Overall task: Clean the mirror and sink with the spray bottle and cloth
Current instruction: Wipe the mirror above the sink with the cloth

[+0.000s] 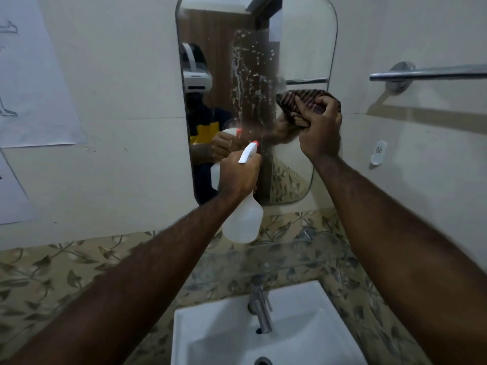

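A tall mirror (303,43) with rounded corners hangs on the wall above a white sink (303,325). Spray droplets and streaks run down the middle of the glass. My left hand (238,175) grips a translucent white spray bottle (243,219) with a white trigger and red nozzle tip, held close to the lower mirror. My right hand (320,130) presses a dark striped cloth (295,100) against the mirror's right side. The cloth is partly covered by my fingers.
A metal tap (259,306) stands at the back of the sink. A leaf-patterned counter (79,272) surrounds the basin. A chrome towel bar (427,73) is on the right wall, a small white hook (378,152) below it. Paper sheets (31,88) hang on the left.
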